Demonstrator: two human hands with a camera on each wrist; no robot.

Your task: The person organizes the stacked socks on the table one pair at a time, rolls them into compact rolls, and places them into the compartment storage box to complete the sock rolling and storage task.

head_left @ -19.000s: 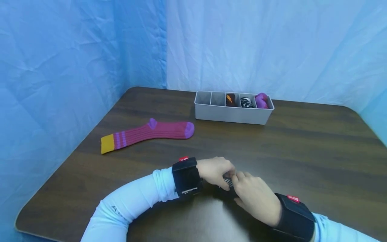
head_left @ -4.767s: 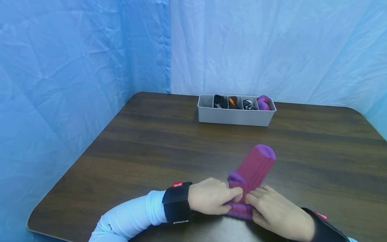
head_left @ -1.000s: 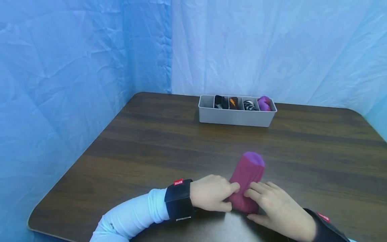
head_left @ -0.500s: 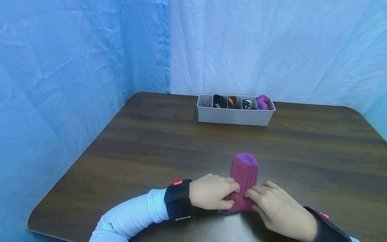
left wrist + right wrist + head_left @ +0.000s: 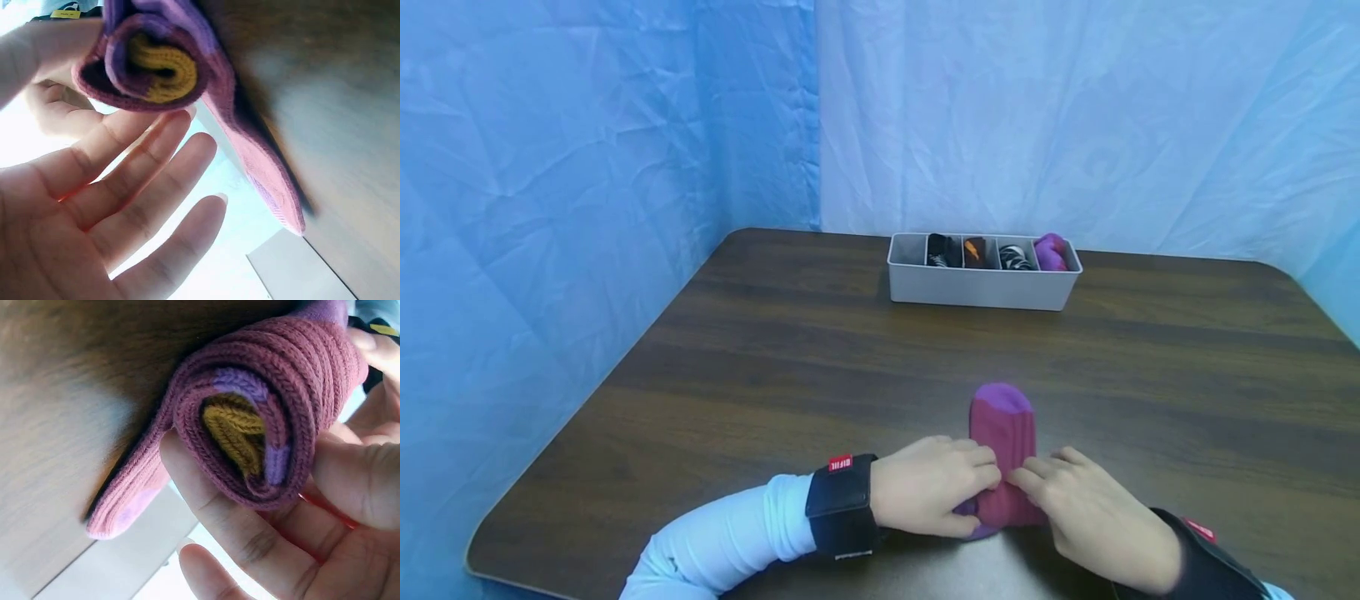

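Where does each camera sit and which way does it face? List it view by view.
Head: worn high, looking forward and down at the table, the grey organiser and the rolled sock; both forearms, left hand and right hand show.
Left wrist: low beside the table, looking along the palm at the sock's spiral end; straight fingers show.
Right wrist: low on the opposite side, looking at the other end of the roll; fingers grip it.
Shared: both wrist views show the yellow cuff at the roll's core.

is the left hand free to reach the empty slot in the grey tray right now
Probably not yet: the left hand holds the half-rolled sock with the right hand. Bare table lies before the tray.
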